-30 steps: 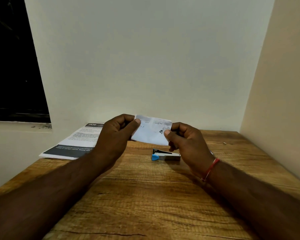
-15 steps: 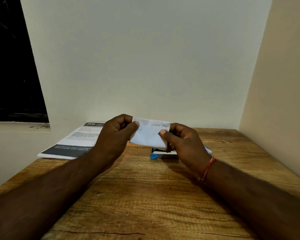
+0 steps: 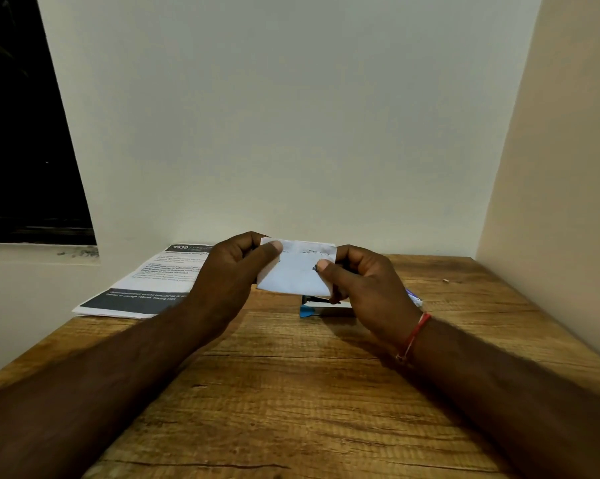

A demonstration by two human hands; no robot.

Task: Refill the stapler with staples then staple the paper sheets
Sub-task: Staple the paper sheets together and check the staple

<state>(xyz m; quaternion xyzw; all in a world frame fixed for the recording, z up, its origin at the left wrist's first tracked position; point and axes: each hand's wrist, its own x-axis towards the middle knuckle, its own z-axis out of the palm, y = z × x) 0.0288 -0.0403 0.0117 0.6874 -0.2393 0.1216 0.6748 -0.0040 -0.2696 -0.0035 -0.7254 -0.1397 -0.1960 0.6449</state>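
Nearest, the wooden table (image 3: 291, 402) lies bare under both forearms; above it the left hand (image 3: 234, 271) and right hand (image 3: 364, 285) hold a small folded paper (image 3: 296, 271) in the air, each thumb pressed against its curled fingers to pinch one end; just beyond and below, the stapler (image 3: 321, 307) rests on the table, blue end leftward; farther left lie printed sheets (image 3: 153, 285). The person would do well to square the edges, keeping both pinches firm.
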